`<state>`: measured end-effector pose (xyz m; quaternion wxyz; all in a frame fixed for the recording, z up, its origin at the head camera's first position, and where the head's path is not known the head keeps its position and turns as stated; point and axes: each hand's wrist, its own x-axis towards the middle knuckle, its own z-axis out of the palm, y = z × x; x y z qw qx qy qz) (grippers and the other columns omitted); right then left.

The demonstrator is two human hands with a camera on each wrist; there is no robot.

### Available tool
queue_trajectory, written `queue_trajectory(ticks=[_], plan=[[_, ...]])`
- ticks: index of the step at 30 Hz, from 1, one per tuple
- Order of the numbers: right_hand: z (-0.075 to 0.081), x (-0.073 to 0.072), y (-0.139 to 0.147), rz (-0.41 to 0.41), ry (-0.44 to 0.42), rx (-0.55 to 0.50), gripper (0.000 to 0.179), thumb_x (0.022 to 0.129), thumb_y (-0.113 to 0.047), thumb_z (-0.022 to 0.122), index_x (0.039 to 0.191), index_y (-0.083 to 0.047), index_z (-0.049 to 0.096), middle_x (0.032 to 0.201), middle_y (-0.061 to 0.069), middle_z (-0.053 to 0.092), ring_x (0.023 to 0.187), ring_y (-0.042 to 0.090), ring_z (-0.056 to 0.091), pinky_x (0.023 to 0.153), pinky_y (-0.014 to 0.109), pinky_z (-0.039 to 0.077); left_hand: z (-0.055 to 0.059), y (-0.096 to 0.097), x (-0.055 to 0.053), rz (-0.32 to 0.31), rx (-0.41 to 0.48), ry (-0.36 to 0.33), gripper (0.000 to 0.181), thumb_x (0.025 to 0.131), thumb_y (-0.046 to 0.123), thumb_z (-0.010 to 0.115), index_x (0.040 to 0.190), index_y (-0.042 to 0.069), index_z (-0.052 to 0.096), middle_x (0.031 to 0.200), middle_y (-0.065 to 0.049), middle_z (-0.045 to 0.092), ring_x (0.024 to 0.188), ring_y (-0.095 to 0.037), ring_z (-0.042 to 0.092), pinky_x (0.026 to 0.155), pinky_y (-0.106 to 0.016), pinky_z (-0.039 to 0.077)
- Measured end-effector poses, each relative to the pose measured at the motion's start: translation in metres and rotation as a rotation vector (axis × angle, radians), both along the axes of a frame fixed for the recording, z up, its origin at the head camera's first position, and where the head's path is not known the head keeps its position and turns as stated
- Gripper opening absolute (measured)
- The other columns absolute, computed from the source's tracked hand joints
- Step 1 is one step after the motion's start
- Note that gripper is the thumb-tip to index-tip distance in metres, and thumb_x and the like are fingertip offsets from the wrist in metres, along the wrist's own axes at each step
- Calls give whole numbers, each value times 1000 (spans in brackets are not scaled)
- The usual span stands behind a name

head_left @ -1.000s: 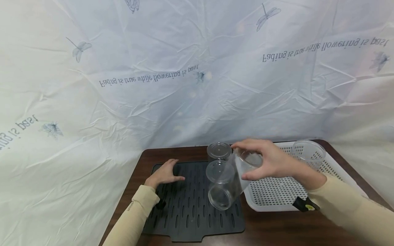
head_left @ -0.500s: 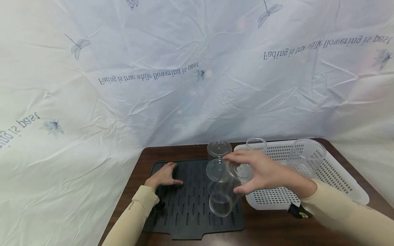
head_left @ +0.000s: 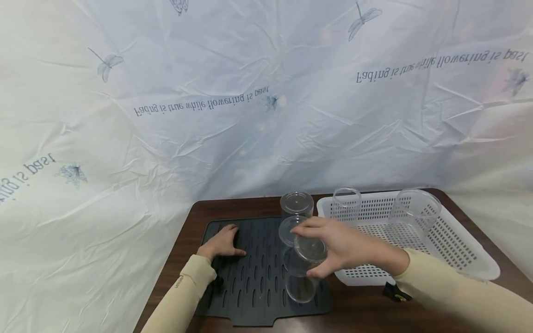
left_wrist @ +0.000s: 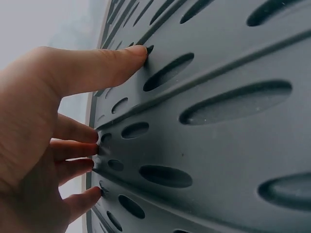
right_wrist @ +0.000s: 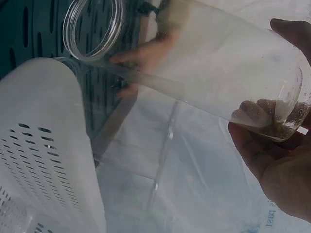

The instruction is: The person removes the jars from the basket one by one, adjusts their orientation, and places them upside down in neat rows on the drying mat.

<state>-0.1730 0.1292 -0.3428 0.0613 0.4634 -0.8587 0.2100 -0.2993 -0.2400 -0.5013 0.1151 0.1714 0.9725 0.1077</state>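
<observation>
My right hand (head_left: 341, 245) grips a tall clear cup (head_left: 311, 250) round its base end, bottom up, over the right front of the dark ridged drying mat (head_left: 254, 296). In the right wrist view the cup (right_wrist: 214, 68) slants away from the curled fingers. Whether its rim touches the mat is unclear. Two more clear cups, a back one (head_left: 296, 202) and a nearer one (head_left: 288, 230), stand bottom up on the mat behind it. My left hand (head_left: 223, 243) rests at the mat's left side. In the left wrist view its thumb and fingertips (left_wrist: 133, 51) touch the mat.
On the right stands a white perforated basket (head_left: 483, 261), holding a smaller clear cup (head_left: 347, 210) and a wider one (head_left: 416, 212), rims up. Everything sits on a dark wooden table (head_left: 354, 310). A printed pale sheet (head_left: 233, 152) hangs close behind it.
My right hand has moved left and toward the front, bringing the cup from a slant over the basket's edge to nearly upright, bottom up, above the mat. The left hand stays almost still.
</observation>
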Motion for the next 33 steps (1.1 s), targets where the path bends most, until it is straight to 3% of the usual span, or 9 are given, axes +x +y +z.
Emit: queue_trajectory(ticks=[5, 33], plan=[[-6, -1, -2, 11, -30, 14, 83, 75, -55, 78, 140, -8, 54, 134, 2, 56, 119, 18, 56, 90, 35, 54, 0, 1, 2, 5, 16, -10, 94, 79, 53, 76, 146, -3, 41, 156, -21, 30, 142, -38, 33, 109, -54, 38], [-34, -3, -11, 38, 66, 53, 82, 73, -56, 79, 136, -8, 58, 126, 2, 57, 109, 13, 56, 84, 28, 55, -1, 1, 2, 3, 6, -20, 92, 80, 53, 75, 146, -2, 42, 156, -19, 30, 143, -37, 32, 110, -53, 37]])
